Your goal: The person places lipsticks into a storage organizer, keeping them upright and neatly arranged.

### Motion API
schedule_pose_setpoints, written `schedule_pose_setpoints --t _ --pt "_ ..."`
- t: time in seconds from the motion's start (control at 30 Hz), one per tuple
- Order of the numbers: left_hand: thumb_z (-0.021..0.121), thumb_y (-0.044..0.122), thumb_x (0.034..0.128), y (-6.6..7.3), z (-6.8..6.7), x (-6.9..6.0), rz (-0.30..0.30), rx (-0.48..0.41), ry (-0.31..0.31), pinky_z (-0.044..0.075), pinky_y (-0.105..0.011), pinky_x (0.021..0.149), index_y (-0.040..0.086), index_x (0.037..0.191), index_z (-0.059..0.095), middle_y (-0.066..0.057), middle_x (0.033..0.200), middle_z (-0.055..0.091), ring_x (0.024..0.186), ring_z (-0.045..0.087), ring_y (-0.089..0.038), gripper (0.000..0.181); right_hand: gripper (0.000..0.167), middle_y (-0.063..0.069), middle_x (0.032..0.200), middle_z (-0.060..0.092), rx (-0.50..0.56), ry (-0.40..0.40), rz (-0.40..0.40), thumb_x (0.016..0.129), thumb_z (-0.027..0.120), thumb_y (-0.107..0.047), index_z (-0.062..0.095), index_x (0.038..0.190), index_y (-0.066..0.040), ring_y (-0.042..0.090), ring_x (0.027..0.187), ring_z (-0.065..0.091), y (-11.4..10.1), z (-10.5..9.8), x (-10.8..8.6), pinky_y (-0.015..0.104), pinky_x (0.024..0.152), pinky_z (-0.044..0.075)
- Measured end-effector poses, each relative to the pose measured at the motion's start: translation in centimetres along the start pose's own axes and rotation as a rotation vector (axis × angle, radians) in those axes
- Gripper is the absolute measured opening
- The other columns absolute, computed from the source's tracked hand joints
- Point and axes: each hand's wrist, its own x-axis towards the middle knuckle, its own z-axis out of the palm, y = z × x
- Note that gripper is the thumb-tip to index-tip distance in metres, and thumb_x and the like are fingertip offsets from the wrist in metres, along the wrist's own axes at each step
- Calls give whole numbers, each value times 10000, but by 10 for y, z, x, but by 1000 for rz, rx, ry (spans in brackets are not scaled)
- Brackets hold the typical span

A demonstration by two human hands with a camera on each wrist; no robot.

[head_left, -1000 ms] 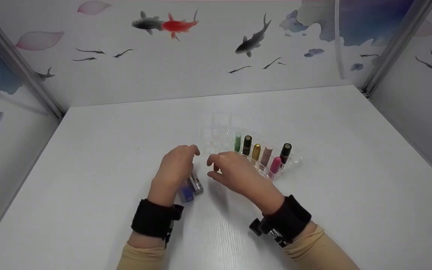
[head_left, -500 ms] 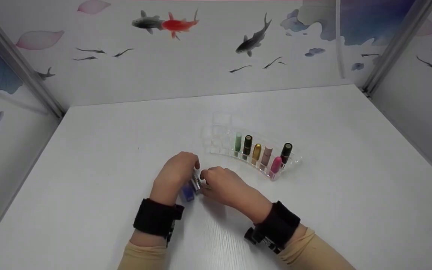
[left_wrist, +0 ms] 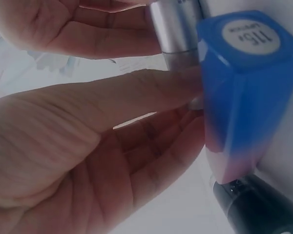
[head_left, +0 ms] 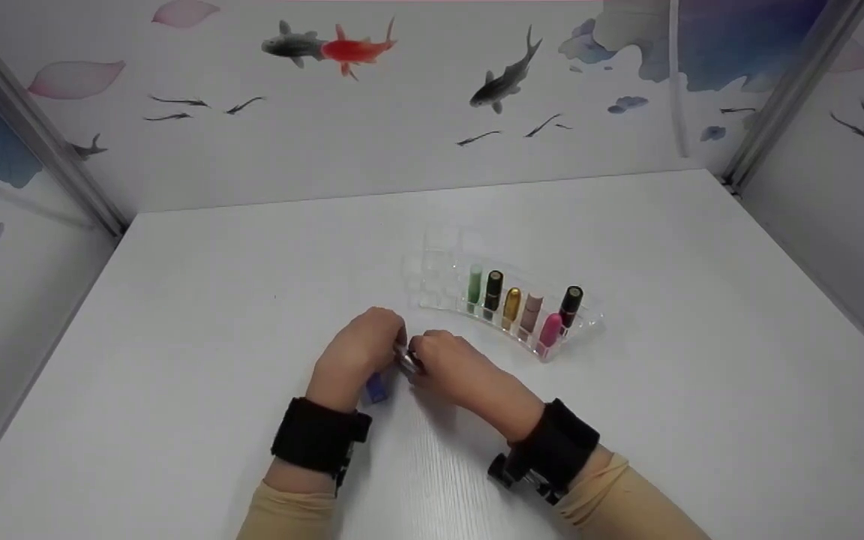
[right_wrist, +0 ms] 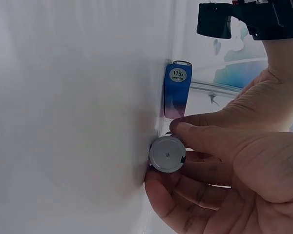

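A silver lipstick tube (head_left: 407, 361) lies between my two hands, just above the white table. My right hand (head_left: 454, 366) pinches one end between thumb and fingers; its round grey base faces the right wrist view. My left hand (head_left: 361, 345) pinches the other end, mostly hidden behind the thumb in the left wrist view. Beside the left hand a blue lipstick (left_wrist: 249, 92) with a round white "115" label lies on the table, its body fading to pink. Past it, a black tube (left_wrist: 259, 204) shows in part.
A clear stepped organizer (head_left: 439, 289) stands behind the hands. Upright in it are a green tube (head_left: 475, 285), a gold one (head_left: 512, 306), a pink one (head_left: 550, 332) and several others. Printed panels (head_left: 402, 135) border the table.
My right hand has come down and left from beside the organizer and taken hold of the silver lipstick tube. The tube has been lifted and turned slightly, apart from the blue lipstick.
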Motion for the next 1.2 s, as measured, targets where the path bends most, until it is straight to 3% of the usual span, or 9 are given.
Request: schedule_pose_setpoints --t 0.23,0.53,0.73,0.83,0.93,1.2 --pt "754 -79 877 0 -1 3 51 -28 39 555 -428 919 -14 989 697 -132 1006 714 958 658 -290 141 127 169 774 634 26 -1 24 849 771 74 649 825 44 293 704 592 7 -6 1 460 638 526" --pt "812 75 910 0 -3 2 170 -138 166 546 -444 846 -13 1015 684 -130 956 666 918 623 -295 187 171 187 877 681 -2 -1 33 822 670 164 634 946 52 376 854 673 22 -22 -1 503 784 563" --pt "828 79 903 5 -5 2 219 -225 230 566 -426 840 -3 1055 660 -123 1011 659 942 652 -286 241 96 197 911 685 38 -19 90 928 649 100 620 1000 42 388 897 677 24 -28 2 526 803 555" --pt "810 46 913 8 -7 4 230 -287 252 579 -405 858 13 1110 635 -117 1063 653 977 675 -280 266 45 199 915 684 54 18 108 985 639 29 603 1009 37 389 907 685 24 -31 3 523 792 558" --pt "792 19 921 10 -8 6 243 -320 296 590 -377 866 29 1161 617 -113 1104 649 989 695 -266 297 100 188 926 698 72 73 121 983 667 -2 594 1045 27 364 898 698 23 -35 3 507 776 577" --pt "752 32 962 10 -7 11 348 -388 508 611 -379 867 11 1269 591 -138 1159 667 999 718 -252 348 347 169 1039 761 146 243 122 985 713 -29 548 1290 -24 318 970 741 21 -45 1 471 871 603"
